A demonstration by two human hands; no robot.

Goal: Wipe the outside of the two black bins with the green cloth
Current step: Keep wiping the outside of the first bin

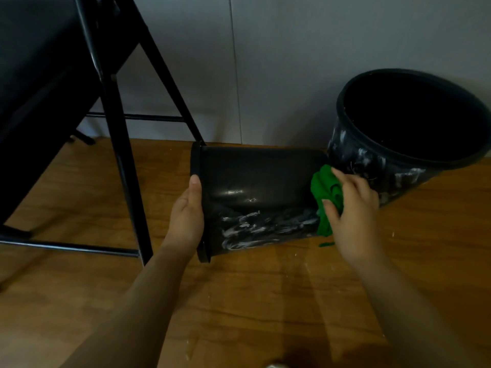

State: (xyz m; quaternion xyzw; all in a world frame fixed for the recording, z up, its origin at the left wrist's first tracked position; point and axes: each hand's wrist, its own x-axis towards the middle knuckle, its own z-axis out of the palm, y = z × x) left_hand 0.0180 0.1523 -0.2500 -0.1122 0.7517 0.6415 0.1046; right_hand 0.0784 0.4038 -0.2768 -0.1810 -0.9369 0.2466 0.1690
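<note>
Green cloth [325, 200] bunched in my right hand [350, 211] presses the tipped bin [255, 187]; my left hand [187, 213], fingers straight, steadies its rim.

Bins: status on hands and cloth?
Left hand steadies the lying bin at its rim. Right hand presses green cloth near its base. Upright bin unwiped, white smears.

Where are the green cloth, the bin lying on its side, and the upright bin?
green cloth [325, 192], head view, on the bunched fabric above the thumb.
bin lying on its side [255, 187], head view, on its wiped upper wall.
upright bin [372, 160], head view, on its smeared outer wall below the rim.
</note>
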